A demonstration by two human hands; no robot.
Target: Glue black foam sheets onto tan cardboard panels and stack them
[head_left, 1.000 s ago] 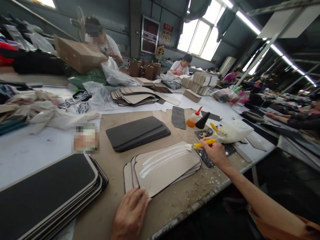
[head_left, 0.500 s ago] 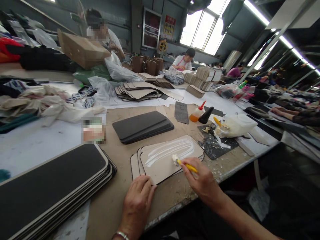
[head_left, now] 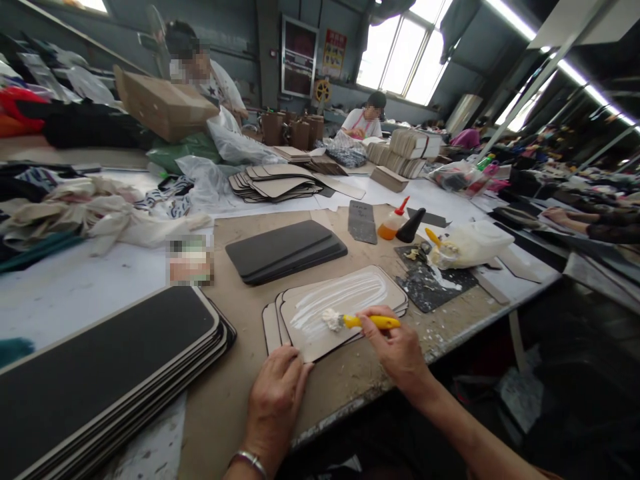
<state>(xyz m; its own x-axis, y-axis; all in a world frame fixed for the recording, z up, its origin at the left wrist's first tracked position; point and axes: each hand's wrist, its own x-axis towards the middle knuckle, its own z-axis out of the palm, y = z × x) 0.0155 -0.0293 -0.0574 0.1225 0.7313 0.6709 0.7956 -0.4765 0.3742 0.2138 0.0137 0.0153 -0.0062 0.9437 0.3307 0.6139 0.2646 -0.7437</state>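
My right hand [head_left: 396,345] grips a yellow-handled brush [head_left: 357,321] whose glue-loaded bristles touch the top beige board [head_left: 345,300] of a small stack near the table's front edge. White glue streaks run across that board. My left hand [head_left: 278,393] lies flat with fingers together, pressing the stack's near left corner. A silver bracelet sits on that wrist.
A stack of dark boards [head_left: 285,248] lies behind, a larger dark stack [head_left: 100,367] at the left. A white glue tub [head_left: 470,243], an orange bottle [head_left: 393,225] and a black cone [head_left: 413,227] stand at the right. Other people [head_left: 367,120] work at the far end.
My right hand came from the stack's far right end to its near edge, then drew the brush leftward along it, adding glue streaks. My left hand stayed on the corner.
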